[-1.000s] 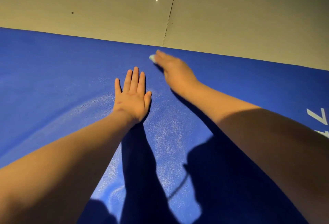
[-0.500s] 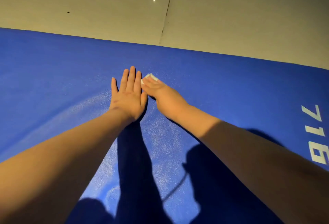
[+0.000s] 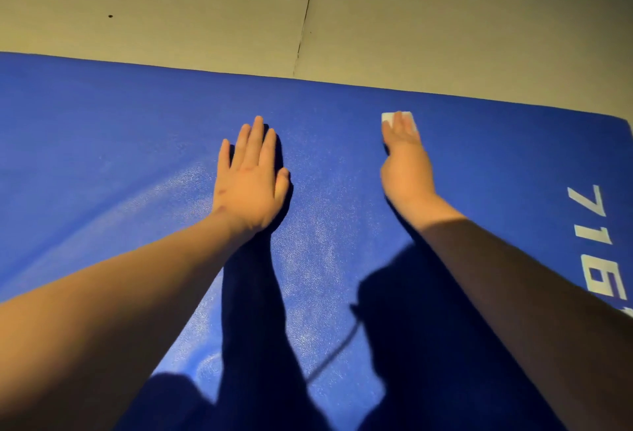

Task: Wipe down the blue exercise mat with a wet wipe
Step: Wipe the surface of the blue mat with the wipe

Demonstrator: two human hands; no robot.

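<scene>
Head view, looking forward and down over both forearms. The blue exercise mat [image 3: 137,156] fills the lower two thirds of the field. Its far edge runs across toward 12 o'clock, where it meets the pale floor [image 3: 171,2], and one corner shows at 2 o'clock. The left hand [image 3: 251,180] lies palm down on the mat near the centre, holding nothing, with the fingers straight and close together and the thumb slightly apart. The right hand [image 3: 406,163], at 1 o'clock from centre and well apart from the left, presses the wet wipe [image 3: 388,117] flat against the mat under straight fingers. The folded white pad shows just beyond and beside the fingertips, near the far edge. Judged from this pose, the step in hand is a wiping pass along the far strip of the mat. To do it well, apply even pressure over the whole pad so that it does not bunch or roll, overlap the strokes, and brace the mat with the left hand against sliding. The area toward 3 o'clock, around the white numerals [image 3: 592,218], seems a likely next strip. A grainy sheen [image 3: 308,242] between the forearms may be moisture or only reflected light; which it is cannot be told. The right fingers are blurred, so their exact spacing is uncertain, and the hand covers most of the wipe. Shadows hide the mat toward 6 o'clock, and the frame cuts off the numerals and the mat's near and left parts.
</scene>
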